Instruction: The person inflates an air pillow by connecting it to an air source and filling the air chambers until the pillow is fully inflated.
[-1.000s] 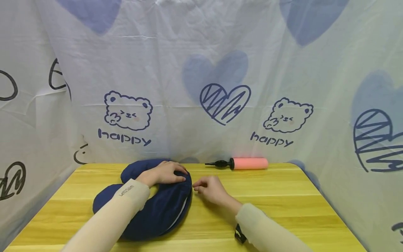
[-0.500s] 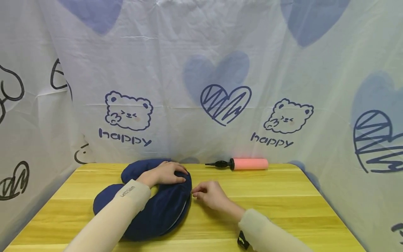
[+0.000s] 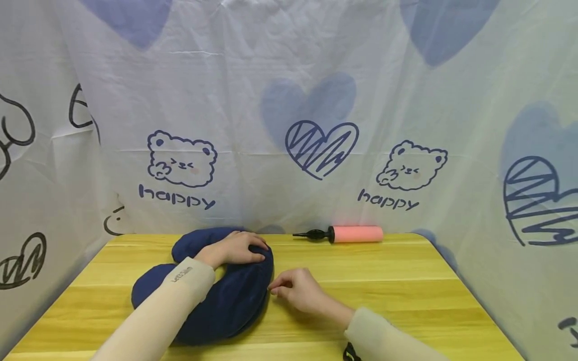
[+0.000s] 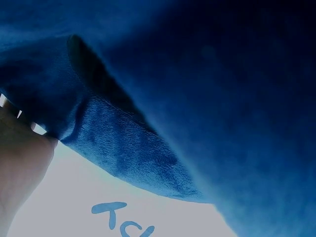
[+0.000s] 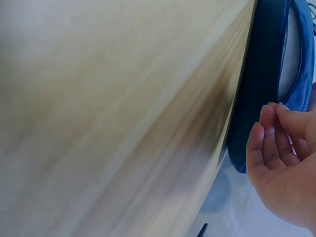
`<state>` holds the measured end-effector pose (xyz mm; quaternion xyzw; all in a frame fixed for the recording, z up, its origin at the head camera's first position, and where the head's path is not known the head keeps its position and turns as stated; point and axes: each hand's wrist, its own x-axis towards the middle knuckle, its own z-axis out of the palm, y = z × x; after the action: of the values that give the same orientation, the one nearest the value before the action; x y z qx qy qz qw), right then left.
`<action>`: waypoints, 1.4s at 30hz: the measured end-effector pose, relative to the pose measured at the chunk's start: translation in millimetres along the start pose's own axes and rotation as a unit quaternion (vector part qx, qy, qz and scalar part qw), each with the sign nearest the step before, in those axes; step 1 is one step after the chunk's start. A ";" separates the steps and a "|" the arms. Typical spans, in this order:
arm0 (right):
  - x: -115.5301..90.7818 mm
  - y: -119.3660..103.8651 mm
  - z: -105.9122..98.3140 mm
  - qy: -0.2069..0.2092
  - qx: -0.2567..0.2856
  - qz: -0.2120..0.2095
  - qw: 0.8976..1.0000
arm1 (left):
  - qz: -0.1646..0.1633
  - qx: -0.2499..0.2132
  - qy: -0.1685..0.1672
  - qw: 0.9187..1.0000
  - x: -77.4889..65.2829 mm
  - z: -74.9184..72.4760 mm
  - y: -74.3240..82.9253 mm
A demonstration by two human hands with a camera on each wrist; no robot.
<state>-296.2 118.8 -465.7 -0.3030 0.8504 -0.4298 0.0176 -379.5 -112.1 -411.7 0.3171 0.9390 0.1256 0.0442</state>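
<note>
A navy U-shaped neck pillow (image 3: 235, 301) lies on the table, its open end toward the left. My left hand (image 3: 237, 247) holds its far right part, fingers over the top and thumb on the near side. At the pillow's right edge, the thumb and forefinger of my right hand (image 3: 300, 291) pinch a small zipper pull (image 5: 280, 103). Beyond that pull, the right wrist view shows the zipper's slit parted, with white inner material (image 5: 291, 59) inside. Dark blue fabric (image 4: 128, 148) fills much of the left wrist view.
A hand pump (image 3: 356, 234) with a pink barrel and black nozzle lies at the table's back edge. The wood-grain table (image 3: 406, 281) is enclosed by white printed cloth (image 3: 253, 125). Something small and black (image 3: 349, 352) shows beside the right sleeve.
My right hand has moved along the pillow's right edge toward the near side. The pale slit seen earlier in the head view no longer shows there. My left hand has stayed put.
</note>
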 end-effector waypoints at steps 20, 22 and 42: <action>-21.2 -26.3 18.3 -0.070 0.064 0.022 0.995 | 0.009 -0.005 -0.001 1.000 -4.0 -2.2 2.4; -22.6 -27.4 20.3 -0.072 0.064 0.020 0.995 | 0.009 -0.007 0.000 1.000 -3.6 -1.8 2.1; -26.1 -53.9 50.4 -0.126 0.131 0.002 0.983 | 0.017 -0.014 -0.002 1.000 -2.3 0.3 -1.7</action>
<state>-233.3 72.2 -463.5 -0.3481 0.7781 -0.4963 0.1647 -378.6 -114.8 -412.4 0.3323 0.9317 0.1386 0.0478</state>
